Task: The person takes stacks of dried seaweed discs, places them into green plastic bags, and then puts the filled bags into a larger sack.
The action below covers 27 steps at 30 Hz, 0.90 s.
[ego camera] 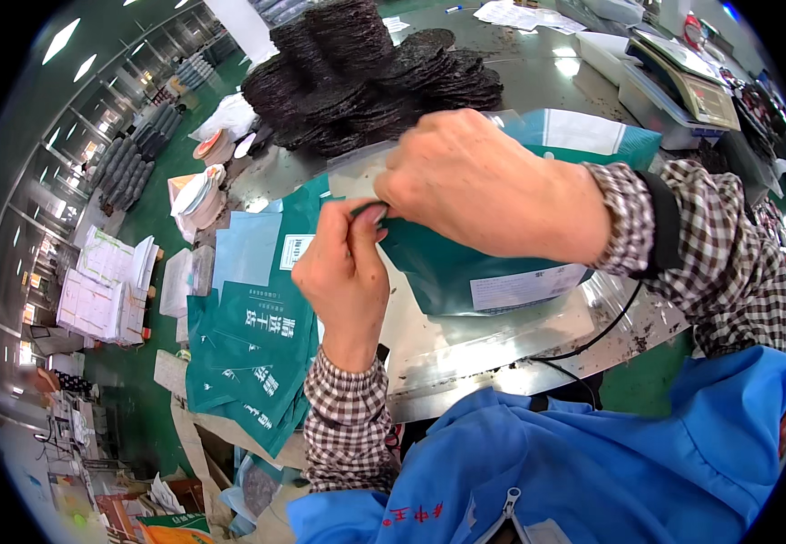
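Note:
A dark green plastic pouch [434, 272] with a pale printed label lies in front of me on the steel table, its near corner raised between my hands. My left hand [345, 272] pinches the edge at that corner between thumb and fingers. Just beside it, my right hand [461, 183] has its fingers curled on the same edge and covers part of the pouch. Left of my left hand is a spread pile of flat green pouches [250, 347] with white print. Behind my hands stand tall stacks of thin, dark round sheets [366, 81].
A digital scale [706, 95] rests on a clear plastic bin [665, 122] at the back right. Another green pouch [583, 139] lies behind my right wrist. Stacked round discs [199, 197] stand at the table's left edge. A black cable [597, 343] crosses the near table edge [502, 374]. Papers [529, 15] lie at the back.

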{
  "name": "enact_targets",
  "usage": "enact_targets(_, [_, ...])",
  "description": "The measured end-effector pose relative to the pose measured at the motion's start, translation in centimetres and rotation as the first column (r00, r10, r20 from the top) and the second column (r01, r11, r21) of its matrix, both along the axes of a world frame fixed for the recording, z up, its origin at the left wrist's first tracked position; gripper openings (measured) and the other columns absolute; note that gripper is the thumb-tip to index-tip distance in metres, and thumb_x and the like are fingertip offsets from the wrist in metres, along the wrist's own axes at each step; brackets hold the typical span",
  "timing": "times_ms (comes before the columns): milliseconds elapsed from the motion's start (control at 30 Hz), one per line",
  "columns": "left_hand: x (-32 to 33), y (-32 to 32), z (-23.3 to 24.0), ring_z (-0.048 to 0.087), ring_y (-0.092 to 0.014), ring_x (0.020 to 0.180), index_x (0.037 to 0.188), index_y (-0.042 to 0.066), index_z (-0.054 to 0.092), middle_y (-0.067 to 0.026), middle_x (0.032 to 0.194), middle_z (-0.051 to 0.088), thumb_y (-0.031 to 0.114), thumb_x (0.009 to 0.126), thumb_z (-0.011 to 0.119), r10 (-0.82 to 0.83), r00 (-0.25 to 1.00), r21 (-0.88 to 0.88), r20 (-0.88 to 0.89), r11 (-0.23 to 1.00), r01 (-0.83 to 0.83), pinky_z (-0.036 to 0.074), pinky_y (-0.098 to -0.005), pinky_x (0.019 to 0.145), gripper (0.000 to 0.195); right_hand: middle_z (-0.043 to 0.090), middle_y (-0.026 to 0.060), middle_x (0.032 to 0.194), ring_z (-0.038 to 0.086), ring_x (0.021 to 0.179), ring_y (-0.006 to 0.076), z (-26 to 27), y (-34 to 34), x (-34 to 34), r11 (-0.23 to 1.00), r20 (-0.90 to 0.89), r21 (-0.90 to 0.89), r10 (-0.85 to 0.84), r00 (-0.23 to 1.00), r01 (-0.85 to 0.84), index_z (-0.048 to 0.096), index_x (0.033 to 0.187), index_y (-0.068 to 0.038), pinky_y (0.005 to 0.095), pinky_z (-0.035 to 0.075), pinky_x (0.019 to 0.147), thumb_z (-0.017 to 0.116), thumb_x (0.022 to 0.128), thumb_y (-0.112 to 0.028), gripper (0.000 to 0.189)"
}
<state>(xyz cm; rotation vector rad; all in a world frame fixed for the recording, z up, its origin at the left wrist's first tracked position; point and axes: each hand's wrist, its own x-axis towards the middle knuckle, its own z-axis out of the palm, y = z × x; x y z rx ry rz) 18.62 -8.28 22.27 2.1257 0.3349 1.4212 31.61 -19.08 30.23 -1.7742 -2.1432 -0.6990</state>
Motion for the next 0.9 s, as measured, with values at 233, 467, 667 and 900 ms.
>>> enact_targets(233, [-3.1,2.6,-2.6,0.067,-0.01,0.064,0.09,0.001,0.066,-0.0058,0.071,0.069,0.004,0.091,0.066,0.084,0.996,-0.036,0.036,0.996,-0.083,0.048,-0.0218,0.056,0.003,0.061,0.0103,0.074,0.063,0.072,0.0306,-0.5,-9.0,4.6,0.991,-0.091,-0.116,-0.085,0.992,0.074,0.063,0.084,-0.003,0.0398,0.049,0.061,0.063,0.078,-0.011,0.01])
enact_targets(467, [-4.1,5.4,-2.0,0.07,-0.02,0.09,0.108,0.002,0.065,-0.0115,0.098,0.071,0.016,0.09,0.07,0.197,0.908,-0.014,-0.37,0.976,-0.218,0.051,-0.0287,0.07,0.023,0.064,0.0149,0.073,0.062,0.068,0.0346,-1.0,-14.1,6.8,0.965,-0.208,-0.08,-0.262,0.942,0.251,0.065,0.081,0.001,0.0405,0.05,0.062,0.069,0.079,-0.005,0.007])
enact_targets(667, [4.0,0.0,6.0,0.053,-0.029,0.125,0.11,0.011,0.07,-0.0087,0.121,0.067,0.028,0.077,0.076,0.006,0.899,0.643,-0.439,0.701,0.309,0.026,-0.0537,0.114,0.038,0.06,0.0156,0.068,0.06,0.066,0.0364,1.3,-9.2,5.1,0.98,0.006,-0.015,-0.2,0.98,0.2,0.063,0.08,-0.001,0.0438,0.048,0.06,0.069,0.077,-0.007,0.009])
enact_targets(900, [-0.9,5.6,5.7,0.061,-0.027,0.116,0.085,0.01,0.075,-0.0062,0.093,0.072,0.016,0.083,0.07,0.07,0.827,0.527,-0.558,0.8,0.288,0.023,-0.0576,0.116,0.008,0.065,0.0155,0.075,0.063,0.067,0.0354,-0.4,-14.4,8.0,0.978,-0.203,0.043,-0.192,0.96,0.205,0.067,0.087,0.0,0.0389,0.051,0.06,0.069,0.08,-0.007,0.01])
